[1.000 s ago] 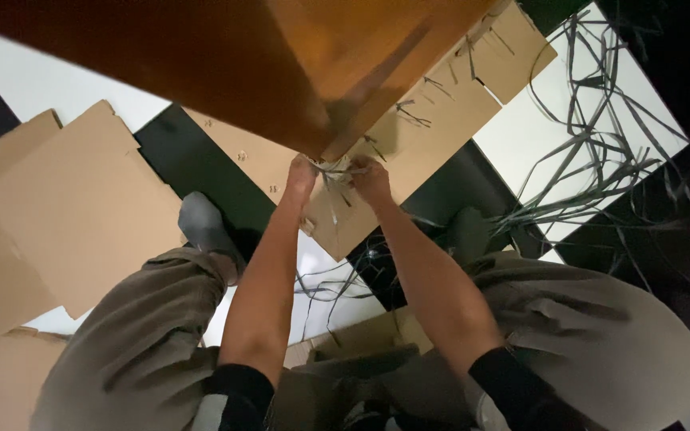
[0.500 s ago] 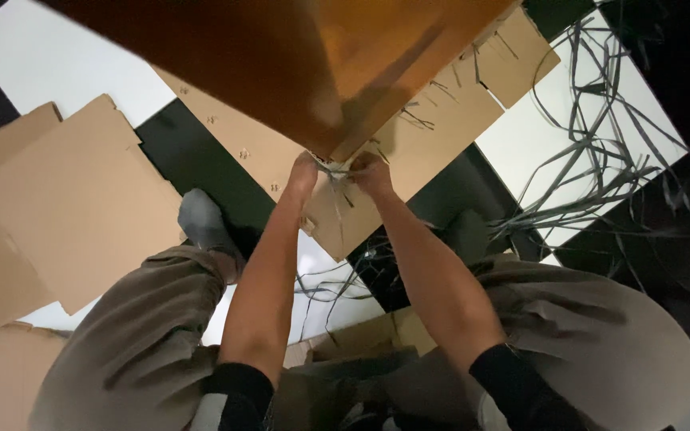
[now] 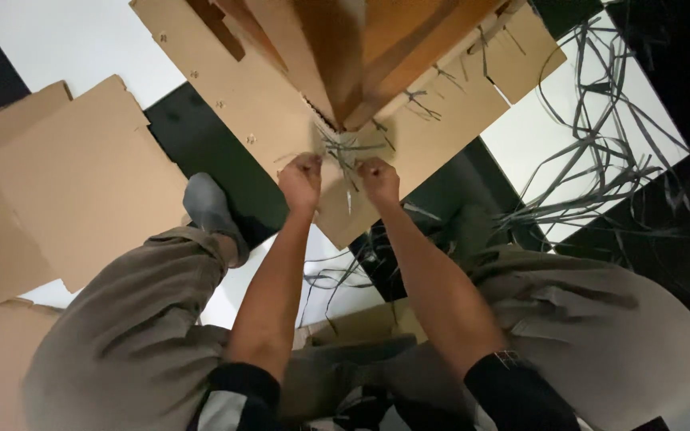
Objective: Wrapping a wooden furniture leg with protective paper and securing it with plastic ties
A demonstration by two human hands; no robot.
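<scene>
Cardboard sheets (image 3: 81,191) and grey strapping (image 3: 600,144) litter black-and-white checkered floor (image 3: 57,48).

Matt brown corrugated cardboard sheets (image 3: 81,183) cover a glossy black-and-white tiled floor (image 3: 57,48). At upper centre, bare left hand (image 3: 301,179) and right hand (image 3: 379,179) close on thin grey plastic-looking strapping (image 3: 343,150) at the corner of a smooth orange-brown cardboard box (image 3: 377,48). More shiny strapping strips (image 3: 600,152) lie at right. Matt khaki cloth trousers (image 3: 137,319) fill the lower frame.
</scene>
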